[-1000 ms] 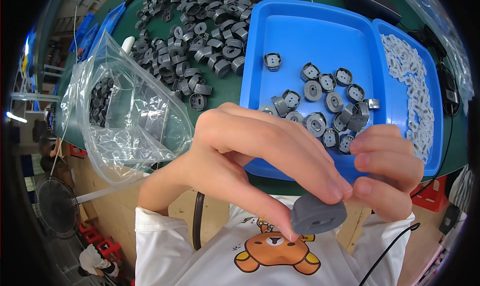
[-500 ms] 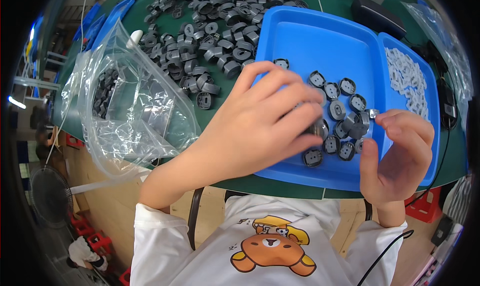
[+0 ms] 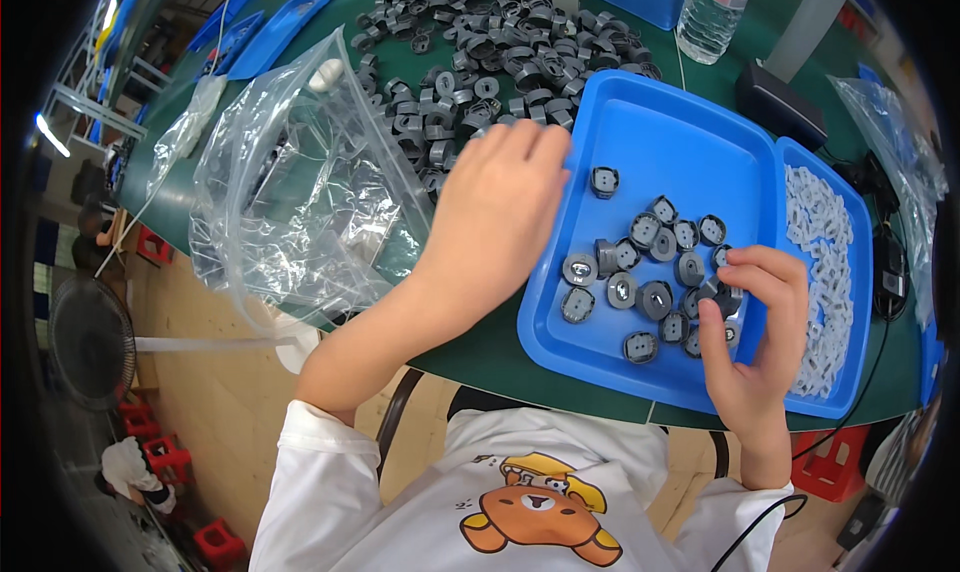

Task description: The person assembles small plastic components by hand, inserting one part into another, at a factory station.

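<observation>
My left hand (image 3: 500,212) is over the near edge of a heap of grey plastic round caps (image 3: 520,47), just left of the blue tray (image 3: 680,97). Its fingers bend down and blur slightly, and their tips are hidden. Inside the tray lie several dark grey round caps (image 3: 655,299), some with their hollow side up. My right hand (image 3: 758,337) is at the tray's right side, thumb and fingers apart. Its fingertips rest at or very near a few of those caps (image 3: 730,297); I see nothing plainly gripped.
A smaller blue tray (image 3: 855,372) with small white plastic pieces (image 3: 822,272) adjoins on the right. A clear plastic bag (image 3: 300,212) lies at left. Farther back stand a water bottle (image 3: 715,17), a black box (image 3: 780,105) and a grey post (image 3: 810,22). Cables run along the right.
My left hand has moved from above the caps in the tray leftward to the heap. More caps show in the tray where it was. My view has shifted; the right hand stays by the caps.
</observation>
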Demonstrator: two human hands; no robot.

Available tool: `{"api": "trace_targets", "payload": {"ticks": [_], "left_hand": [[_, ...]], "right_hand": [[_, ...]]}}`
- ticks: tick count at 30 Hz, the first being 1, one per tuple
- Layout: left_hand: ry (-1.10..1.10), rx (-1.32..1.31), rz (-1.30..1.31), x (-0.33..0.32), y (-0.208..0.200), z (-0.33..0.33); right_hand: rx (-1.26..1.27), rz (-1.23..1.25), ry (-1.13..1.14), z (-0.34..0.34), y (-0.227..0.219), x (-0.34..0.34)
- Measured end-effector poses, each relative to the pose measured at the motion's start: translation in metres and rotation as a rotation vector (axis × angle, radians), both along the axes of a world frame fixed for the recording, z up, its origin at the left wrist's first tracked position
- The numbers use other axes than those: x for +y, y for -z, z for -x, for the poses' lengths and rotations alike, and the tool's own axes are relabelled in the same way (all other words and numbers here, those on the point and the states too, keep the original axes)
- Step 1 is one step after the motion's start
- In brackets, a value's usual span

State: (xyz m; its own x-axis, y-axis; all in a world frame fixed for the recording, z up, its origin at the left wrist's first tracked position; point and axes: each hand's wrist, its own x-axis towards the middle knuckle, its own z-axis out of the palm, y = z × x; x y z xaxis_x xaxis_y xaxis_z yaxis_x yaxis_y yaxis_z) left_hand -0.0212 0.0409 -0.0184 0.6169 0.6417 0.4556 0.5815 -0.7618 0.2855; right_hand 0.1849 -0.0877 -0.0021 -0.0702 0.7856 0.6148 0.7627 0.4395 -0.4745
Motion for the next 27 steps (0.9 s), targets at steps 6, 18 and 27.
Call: {"api": "trace_targets", "payload": {"ticks": [6, 18, 27], "left_hand": [[-0.211, 0.105, 0.039, 0.009, 0.01, 0.018], [-0.195, 0.171, 0.123, 0.001, 0.005, 0.017], [-0.228, 0.076, 0.163, -0.002, -0.001, 0.01]], "right_hand": [[0.002, 0.066, 0.007, 0.002, -0.002, 0.0], [0.074, 0.331, -0.009, -0.01, -0.015, -0.007], [-0.423, 0.455, 0.378, -0.058, -0.016, 0.001]]}}
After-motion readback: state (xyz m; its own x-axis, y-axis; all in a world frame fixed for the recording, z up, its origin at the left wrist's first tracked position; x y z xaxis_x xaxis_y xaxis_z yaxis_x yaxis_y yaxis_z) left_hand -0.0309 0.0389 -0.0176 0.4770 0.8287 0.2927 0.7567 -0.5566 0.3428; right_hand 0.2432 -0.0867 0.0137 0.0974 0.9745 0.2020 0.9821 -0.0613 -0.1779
